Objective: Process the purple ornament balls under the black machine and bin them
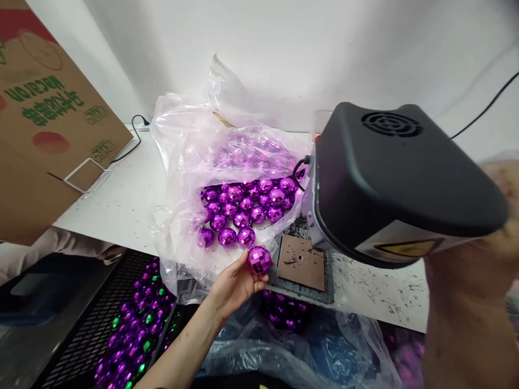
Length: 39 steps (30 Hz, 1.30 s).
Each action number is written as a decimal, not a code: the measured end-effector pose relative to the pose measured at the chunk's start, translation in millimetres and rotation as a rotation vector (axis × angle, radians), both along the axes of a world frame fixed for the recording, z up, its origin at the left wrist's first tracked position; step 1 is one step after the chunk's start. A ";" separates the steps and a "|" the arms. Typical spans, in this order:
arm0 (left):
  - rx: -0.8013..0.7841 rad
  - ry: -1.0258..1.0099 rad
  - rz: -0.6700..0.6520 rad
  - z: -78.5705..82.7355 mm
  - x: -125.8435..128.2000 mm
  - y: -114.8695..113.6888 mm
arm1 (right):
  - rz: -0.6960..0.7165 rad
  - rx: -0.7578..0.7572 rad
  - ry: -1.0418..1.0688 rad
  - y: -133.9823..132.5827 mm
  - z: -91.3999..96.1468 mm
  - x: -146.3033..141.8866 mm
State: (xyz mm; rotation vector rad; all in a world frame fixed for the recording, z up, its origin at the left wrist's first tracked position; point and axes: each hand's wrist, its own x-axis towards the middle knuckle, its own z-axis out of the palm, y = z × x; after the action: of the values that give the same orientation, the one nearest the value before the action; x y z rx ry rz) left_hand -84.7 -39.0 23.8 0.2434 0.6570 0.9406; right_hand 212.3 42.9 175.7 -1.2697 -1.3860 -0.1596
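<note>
My left hand [237, 287] is closed around a shiny purple faceted ball [259, 260], thumb and fingers at its sides. It holds the ball just left of a brown square plate [302, 261] that has a small hole in its middle. Over the plate's right side hangs a black machine head [399, 173] with a round vent and a yellow warning label. Behind the ball, many similar purple balls [242, 220] lie in an opened clear plastic bag [174, 140]. My right hand [503, 197] is blurred at the machine's right side; its fingers are hidden.
A printed cardboard box [48, 119] leans in from the left. Below it, another person's sleeve [36, 254] shows. A black mesh crate [77, 319] holds small purple and green balls. Plastic-lined containers [324, 346] stand under the white table's [121, 200] front edge.
</note>
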 end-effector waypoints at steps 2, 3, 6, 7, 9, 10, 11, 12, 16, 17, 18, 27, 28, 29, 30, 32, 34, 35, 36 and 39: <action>-0.011 0.004 -0.026 -2.2 5.2 2.4 | 0.028 0.019 0.007 -0.5 3.2 -2.8; 0.000 0.025 -0.027 -1.9 7.7 3.5 | 0.040 0.023 0.011 -0.7 3.9 -4.2; 0.113 0.138 -0.002 1.1 16.6 7.4 | 0.073 0.025 0.039 -1.2 4.3 -7.6; 0.163 0.193 0.004 1.6 20.1 9.3 | 0.082 0.028 0.049 -1.3 4.2 -8.4; 0.260 0.348 0.005 0.4 27.6 14.3 | 0.089 0.036 0.059 -1.3 3.9 -9.6; 0.306 0.440 -0.002 -1.2 31.4 17.4 | 0.087 0.038 0.056 -1.3 3.7 -10.1; 0.356 0.534 -0.009 -3.2 35.1 20.8 | 0.086 0.042 0.049 -1.3 3.6 -10.4; 0.410 0.623 -0.015 -5.2 38.7 24.3 | 0.090 0.046 0.044 -1.3 3.5 -10.6; 0.610 0.878 -0.016 -11.8 52.3 35.8 | 0.104 0.060 0.046 -1.4 3.9 -11.5; 0.645 0.922 -0.020 -13.1 55.4 37.4 | 0.102 0.061 0.047 -1.5 4.3 -11.8; 0.679 0.962 -0.027 -14.4 58.1 38.4 | 0.096 0.063 0.045 -1.7 4.7 -12.1; 1.124 1.377 0.009 -18.0 70.7 41.4 | 0.089 0.049 0.045 -3.0 8.5 -15.4; 1.137 1.398 0.007 -17.7 73.1 42.4 | 0.084 0.046 0.049 -3.1 8.8 -15.7; 1.136 1.412 0.004 -17.7 76.0 43.3 | 0.079 0.042 0.052 -3.2 9.0 -16.0; 1.123 1.415 -0.002 -18.3 79.4 44.1 | 0.075 0.040 0.052 -3.3 9.1 -16.0; 1.072 1.377 -0.016 -21.1 87.0 44.4 | 0.070 0.040 0.048 -3.6 9.1 -15.7; 1.007 1.305 -0.023 -25.8 94.1 42.6 | 0.073 0.043 0.040 -3.9 8.9 -14.7; 0.979 1.270 -0.020 -28.5 96.9 41.0 | 0.077 0.044 0.037 -4.1 8.7 -14.1; 0.956 1.237 -0.014 -30.9 99.0 39.3 | 0.080 0.041 0.037 -4.2 8.6 -13.5; 0.915 1.142 -0.019 -34.0 100.8 35.4 | 0.086 0.041 0.039 -4.3 8.2 -12.2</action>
State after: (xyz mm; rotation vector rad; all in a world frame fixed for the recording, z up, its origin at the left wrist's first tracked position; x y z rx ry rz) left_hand 16.0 -3.7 -10.2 1.6773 1.2026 0.9863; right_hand 200.1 38.5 183.9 -1.1718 -1.3943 -0.1036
